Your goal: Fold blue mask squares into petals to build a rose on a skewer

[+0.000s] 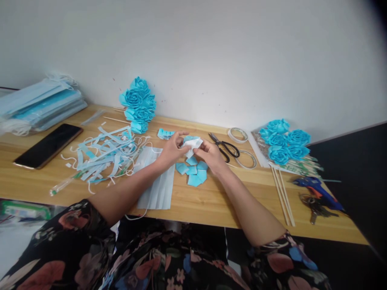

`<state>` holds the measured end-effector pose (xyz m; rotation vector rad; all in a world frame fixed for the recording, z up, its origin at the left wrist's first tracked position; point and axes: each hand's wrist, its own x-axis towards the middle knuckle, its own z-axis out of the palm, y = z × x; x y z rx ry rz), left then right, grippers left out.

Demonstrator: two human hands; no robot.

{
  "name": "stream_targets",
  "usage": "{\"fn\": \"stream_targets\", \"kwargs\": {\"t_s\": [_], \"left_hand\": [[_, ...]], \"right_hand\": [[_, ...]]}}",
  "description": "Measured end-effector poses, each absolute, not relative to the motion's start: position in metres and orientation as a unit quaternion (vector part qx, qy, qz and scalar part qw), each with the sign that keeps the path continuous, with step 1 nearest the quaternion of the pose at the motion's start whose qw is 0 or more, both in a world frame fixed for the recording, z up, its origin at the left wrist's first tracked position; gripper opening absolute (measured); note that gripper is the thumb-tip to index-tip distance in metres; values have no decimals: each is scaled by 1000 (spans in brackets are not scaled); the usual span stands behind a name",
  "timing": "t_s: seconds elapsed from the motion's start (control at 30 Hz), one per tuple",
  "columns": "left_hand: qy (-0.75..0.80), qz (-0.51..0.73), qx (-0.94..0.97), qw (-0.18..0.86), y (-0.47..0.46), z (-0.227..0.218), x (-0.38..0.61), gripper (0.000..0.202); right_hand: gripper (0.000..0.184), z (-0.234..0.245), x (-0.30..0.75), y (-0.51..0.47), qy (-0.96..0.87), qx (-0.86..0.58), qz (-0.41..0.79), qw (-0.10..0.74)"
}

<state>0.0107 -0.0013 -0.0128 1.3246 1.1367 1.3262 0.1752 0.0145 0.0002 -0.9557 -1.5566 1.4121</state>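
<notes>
Between both hands, above the middle of the table, is a small blue and white piece of face-mask fabric (192,145). My left hand (173,151) pinches its left side, and my right hand (211,155) grips its right edge with thumb and fingers. Just below the hands lies a small pile of blue cut pieces (195,176). A whole face mask (157,181) is spread flat under my left forearm. Behind my left hand sits a ruffled blue strip (165,133). Black-handled scissors (225,145) rest beyond my right hand.
At left are a phone (48,145), a stack of masks (42,102) and a heap of cut strips (105,153). Blue fabric roses (139,102) stand by the wall; more roses (284,141) lie right. Tape rolls (237,135), sticks (282,195), a glue gun (317,192) and keys (314,209) lie right.
</notes>
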Motion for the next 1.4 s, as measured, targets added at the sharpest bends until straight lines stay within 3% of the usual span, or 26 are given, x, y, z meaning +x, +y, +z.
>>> {"fn": "stream_targets", "kwargs": {"t_s": [0.37, 0.53, 0.77, 0.97, 1.27, 1.4], "left_hand": [[448, 597, 441, 499, -1, -5, 9, 32], [457, 602, 484, 441, -2, -7, 9, 28], [481, 572, 562, 355, -3, -14, 11, 30], [511, 522, 606, 316, -5, -11, 12, 30], [521, 489, 669, 204, -8, -4, 10, 12], [526, 501, 649, 227, -5, -7, 8, 11]], "right_hand": [[43, -2, 177, 14, -612, -393, 566, 389], [43, 4, 175, 11, -620, -404, 534, 408], [20, 0, 176, 11, -738, -452, 317, 388], [26, 0, 176, 8, -755, -446, 286, 386], [32, 3, 173, 6, -779, -441, 250, 369], [29, 3, 172, 5, -774, -440, 269, 367]]}}
